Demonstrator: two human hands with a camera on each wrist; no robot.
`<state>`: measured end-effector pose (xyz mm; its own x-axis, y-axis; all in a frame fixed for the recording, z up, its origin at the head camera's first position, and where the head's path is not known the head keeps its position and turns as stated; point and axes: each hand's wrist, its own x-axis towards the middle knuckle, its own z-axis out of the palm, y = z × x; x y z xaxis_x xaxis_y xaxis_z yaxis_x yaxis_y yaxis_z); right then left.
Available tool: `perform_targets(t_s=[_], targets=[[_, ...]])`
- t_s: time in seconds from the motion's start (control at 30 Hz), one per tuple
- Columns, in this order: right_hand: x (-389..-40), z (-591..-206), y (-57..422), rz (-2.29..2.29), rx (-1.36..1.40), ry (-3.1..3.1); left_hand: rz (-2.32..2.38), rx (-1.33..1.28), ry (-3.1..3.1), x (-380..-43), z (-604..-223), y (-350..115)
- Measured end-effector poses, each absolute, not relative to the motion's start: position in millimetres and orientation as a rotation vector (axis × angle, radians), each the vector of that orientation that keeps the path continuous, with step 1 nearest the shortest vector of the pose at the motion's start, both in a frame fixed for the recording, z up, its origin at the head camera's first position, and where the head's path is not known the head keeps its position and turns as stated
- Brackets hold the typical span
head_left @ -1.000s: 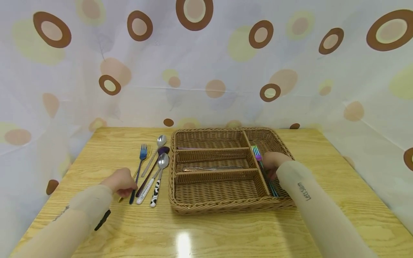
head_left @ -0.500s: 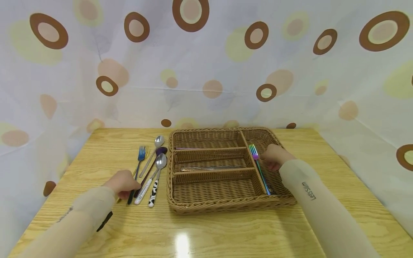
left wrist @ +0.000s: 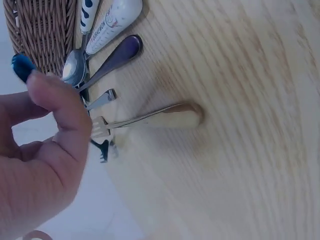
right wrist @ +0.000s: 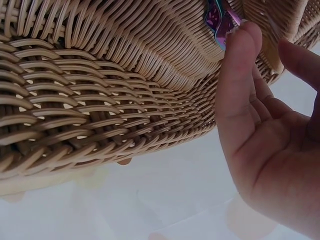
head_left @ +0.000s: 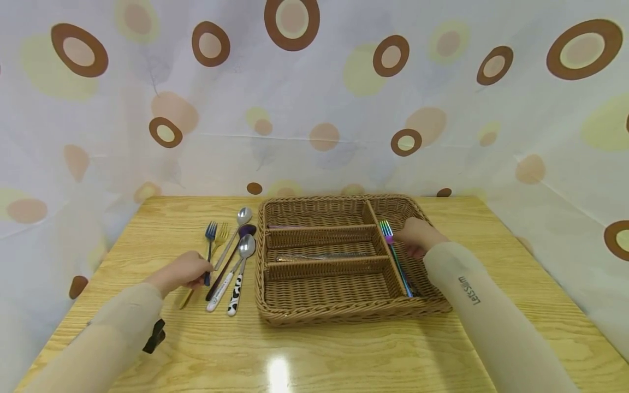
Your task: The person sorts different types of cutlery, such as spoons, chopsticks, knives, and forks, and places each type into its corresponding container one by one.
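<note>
The left hand (head_left: 187, 270) is pinching the blue fork (head_left: 210, 236), whose closeness could be causing snagging on the gold fork (head_left: 222, 234) toward the bench's (head_left: 142, 240) left edge; the right hand (head_left: 415, 234) is hanging slack, empty.

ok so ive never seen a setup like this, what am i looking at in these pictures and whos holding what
No machine here, just a person's left hand and right hand, both bare. The wide picture comes from a camera worn on the head, looking forward and down. The two close-ups come from cameras worn on the wrists, one for each hand.

On the table is a wicker basket with compartments. Left of it lie some spoons and a gold fork.

The left hand holds a blue fork. The right hand is at the basket's right compartment, beside a rainbow fork, thumb apart from fingers; I can't tell whether it touches that fork.
</note>
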<state>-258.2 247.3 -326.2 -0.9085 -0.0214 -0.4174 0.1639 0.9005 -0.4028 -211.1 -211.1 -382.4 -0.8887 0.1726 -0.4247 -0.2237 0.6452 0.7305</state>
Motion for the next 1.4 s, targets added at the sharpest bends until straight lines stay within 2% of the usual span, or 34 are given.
perform_targets(t_s=[0.43,1.0,1.4], targets=[[-266.8,-332.6,237.5,-0.637,0.088,2.671,1.562,-0.059,2.281,-215.2,-373.7,-191.2],[-266.3,-322.6,217.0,-0.628,0.033,2.845,1.544,0.104,2.259,-206.7,-356.9,-142.7],[-265.2,-317.6,196.2,-0.87,0.056,2.736,1.547,0.167,2.201,-205.6,-354.7,-115.2]])
